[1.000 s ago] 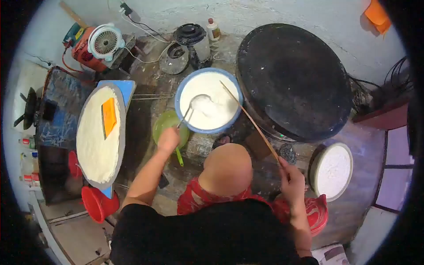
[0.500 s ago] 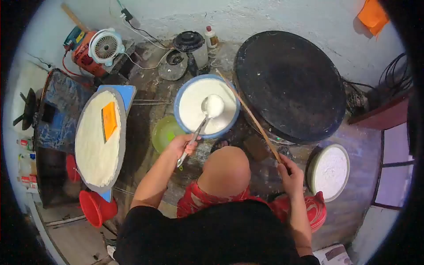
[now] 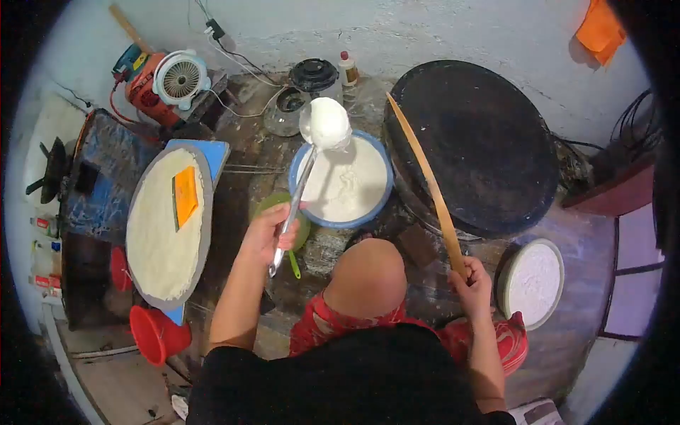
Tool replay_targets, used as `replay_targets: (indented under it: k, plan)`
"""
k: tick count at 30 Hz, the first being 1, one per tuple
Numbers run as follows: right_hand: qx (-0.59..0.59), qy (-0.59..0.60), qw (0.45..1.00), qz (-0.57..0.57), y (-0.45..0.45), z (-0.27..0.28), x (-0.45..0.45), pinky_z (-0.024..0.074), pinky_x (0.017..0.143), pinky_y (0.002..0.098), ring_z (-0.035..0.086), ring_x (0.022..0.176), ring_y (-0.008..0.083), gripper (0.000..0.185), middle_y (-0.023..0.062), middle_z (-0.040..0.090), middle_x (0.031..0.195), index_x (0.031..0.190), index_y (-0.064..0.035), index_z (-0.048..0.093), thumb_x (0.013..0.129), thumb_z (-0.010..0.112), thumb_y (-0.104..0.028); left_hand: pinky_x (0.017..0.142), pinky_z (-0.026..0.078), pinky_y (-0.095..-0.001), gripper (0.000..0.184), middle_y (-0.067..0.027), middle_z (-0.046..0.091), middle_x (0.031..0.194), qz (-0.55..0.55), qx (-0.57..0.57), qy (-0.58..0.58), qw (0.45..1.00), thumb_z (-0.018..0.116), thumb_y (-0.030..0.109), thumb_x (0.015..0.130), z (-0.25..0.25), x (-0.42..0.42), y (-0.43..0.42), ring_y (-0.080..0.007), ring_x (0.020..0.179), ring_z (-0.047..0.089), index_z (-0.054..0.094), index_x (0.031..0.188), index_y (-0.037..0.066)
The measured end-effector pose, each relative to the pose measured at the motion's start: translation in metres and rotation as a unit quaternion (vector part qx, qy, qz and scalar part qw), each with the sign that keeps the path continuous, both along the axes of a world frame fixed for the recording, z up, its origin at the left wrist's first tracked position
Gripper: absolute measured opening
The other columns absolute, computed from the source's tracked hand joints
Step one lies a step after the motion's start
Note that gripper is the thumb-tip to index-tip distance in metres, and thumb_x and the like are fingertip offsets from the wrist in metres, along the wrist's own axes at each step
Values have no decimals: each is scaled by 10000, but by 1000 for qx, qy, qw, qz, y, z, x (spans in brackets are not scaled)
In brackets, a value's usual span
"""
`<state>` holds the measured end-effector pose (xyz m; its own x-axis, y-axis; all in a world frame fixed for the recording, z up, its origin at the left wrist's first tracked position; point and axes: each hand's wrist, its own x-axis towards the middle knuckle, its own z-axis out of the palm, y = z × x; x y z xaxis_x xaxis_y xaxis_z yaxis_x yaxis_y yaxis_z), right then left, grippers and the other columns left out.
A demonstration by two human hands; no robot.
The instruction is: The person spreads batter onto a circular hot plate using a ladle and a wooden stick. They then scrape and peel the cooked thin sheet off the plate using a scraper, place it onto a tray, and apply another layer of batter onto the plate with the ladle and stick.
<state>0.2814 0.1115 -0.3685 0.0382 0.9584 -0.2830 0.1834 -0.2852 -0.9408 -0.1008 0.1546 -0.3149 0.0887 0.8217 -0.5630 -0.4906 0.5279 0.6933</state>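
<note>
Ladle [image 3: 306,173] of shiny metal points forward, its long axis slanting slightly right from handle end to bowl, with the bowl lifted over the far left rim of the round blue basin [image 3: 343,224]; the left hand [image 3: 273,230] has its grip closed round the handle; the right hand [image 3: 471,285] has its grip closed on a wooden spatula [image 3: 432,184], long, flat and tapering, aimed forward and slightly left, seen across the left side of the black griddle [image 3: 471,142], a broad matt disc; white mixture [image 3: 354,180] heaps the ladle smoothly and lies rippled in the basin; beneath is a scuffed, stained floor [image 3: 322,248]; behind rises a pale, rough wall [image 3: 453,28].
</note>
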Motion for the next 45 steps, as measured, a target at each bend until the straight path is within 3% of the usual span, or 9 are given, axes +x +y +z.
replay_targets:
  k: [4,9,15,20,32,36,39,41,45]
  plan:
    - [-11,32,999,-19,-2,-1,1,385,523,189,488,581,36,142,-11,562,680,934,-31,537,799,571,-60,347,251,-194,301,-42,437,595,14,-11,-95,995,453,194,865,-63,21,24,-82,422,346,462,1099,5]
    - [-12,-7,1000,-11,-10,-15,18,386,566,186,486,613,38,103,-17,545,667,907,-15,540,818,549,-66,341,257,-214,152,-39,431,580,65,-204,5,977,407,134,854,-163,22,28,-96,416,344,476,954,42]
    - [-18,-16,999,-23,-23,-4,28,399,567,199,498,612,58,84,-6,539,693,879,-14,537,821,549,-73,331,263,-223,79,-73,457,590,81,-203,19,976,382,86,843,-137,-16,-19,-110,404,354,437,898,71]
    - [-38,-19,999,-13,-18,13,33,415,583,207,507,610,67,190,-6,538,724,994,7,542,825,548,-79,335,265,-217,152,-75,466,594,66,-131,18,989,341,104,873,-61,-19,-27,-105,403,351,462,960,75]
    - [41,-108,993,0,17,8,46,400,580,205,494,603,64,175,8,565,671,958,0,566,793,560,-58,361,294,-201,230,-71,471,621,34,77,-48,995,431,260,889,54,51,65,-97,439,372,488,1022,81]
    - [44,-168,985,-17,37,10,56,417,580,218,523,640,71,314,39,588,734,1100,-16,538,790,565,-58,357,281,-189,241,-64,478,609,16,99,-50,994,431,276,882,55,90,117,-84,431,361,485,1031,94]
    - [65,-168,983,-39,52,5,64,438,615,244,568,686,114,365,82,609,789,1150,-44,513,789,563,-57,355,283,-208,143,-53,476,606,-14,152,-75,985,437,266,877,35,119,153,-91,435,395,451,892,124]
    - [120,-239,963,-27,63,-1,69,454,660,285,596,731,197,405,137,616,857,1181,-77,494,782,564,-58,357,283,-217,105,-45,476,613,3,127,-63,990,413,231,875,23,140,172,-96,432,391,434,882,128]
    - [134,-282,950,-15,86,3,68,422,681,210,514,714,91,415,59,596,974,1210,-63,465,802,522,-7,367,293,-219,82,-34,466,626,34,118,-1,992,374,168,868,-9,176,199,-93,446,393,437,902,129]
